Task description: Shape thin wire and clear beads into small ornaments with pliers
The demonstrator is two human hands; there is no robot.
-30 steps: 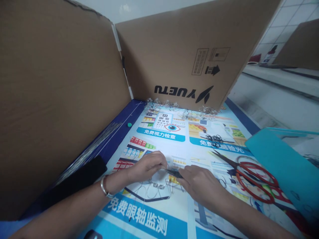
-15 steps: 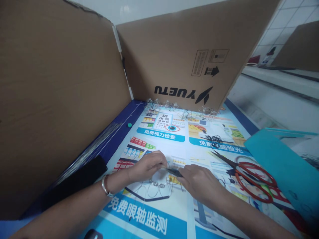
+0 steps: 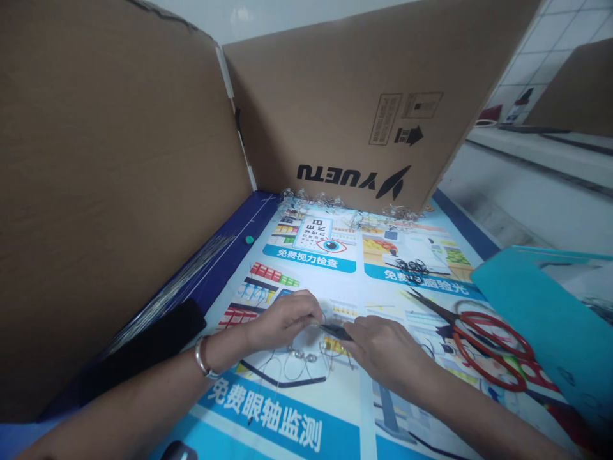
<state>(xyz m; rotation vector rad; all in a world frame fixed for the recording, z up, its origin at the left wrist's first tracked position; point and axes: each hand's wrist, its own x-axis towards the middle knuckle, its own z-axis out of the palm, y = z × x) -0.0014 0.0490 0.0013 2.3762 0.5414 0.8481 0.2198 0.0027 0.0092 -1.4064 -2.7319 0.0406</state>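
Near ctr of the table [image 3: 342,415] (poster-covered), wire loops w/ clear bits [image 3: 310,358] show under the hands. L hand [image 3: 287,317] pinches thin wire [image 3: 324,317], grip tight; R hand [image 3: 389,348] is wrapped round dark pliers [image 3: 335,331], nose at wire. Prob. mid-piece; straight wires [image 3: 179,281] at L look unworked. Red-handled scissors [image 3: 495,345] at R. Far edge: tangled wire pieces [image 3: 402,212], prob. shaped, then cardboard [image 3: 345,115], tiled wall [image 3: 558,32].

Hands [image 3: 287,317] close together — right hand [image 3: 385,345] grips a dark pointed tool [image 3: 337,331].

Here are two hands [image 3: 286,317] [image 3: 383,345], one dark tool [image 3: 336,331], one bracelet [image 3: 203,359], one pair of scissors [image 3: 453,318]
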